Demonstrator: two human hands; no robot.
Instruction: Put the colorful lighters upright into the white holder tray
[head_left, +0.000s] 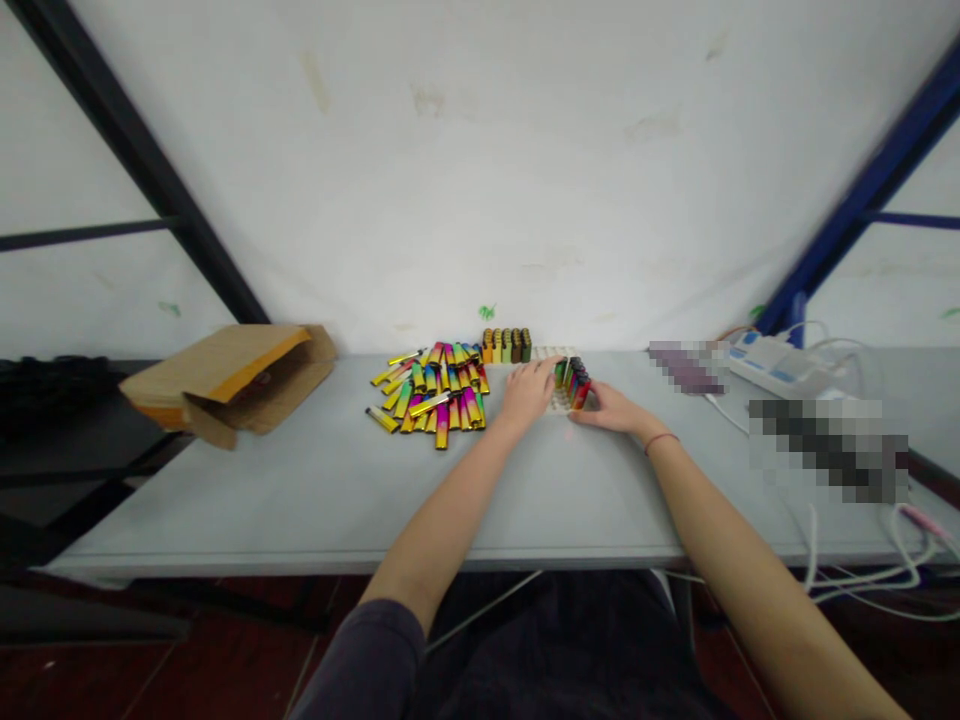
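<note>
Together, left hand (531, 388), right hand (611, 408), perhaps touching lighters (576, 381)

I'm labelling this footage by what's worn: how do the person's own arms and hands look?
The left hand and right hand are gloveless. A dark short sleeve shows on the left arm; a thin reddish band circles the right wrist.

L hand (531, 388) palm-dn; R hand (611, 408) angled L
</note>
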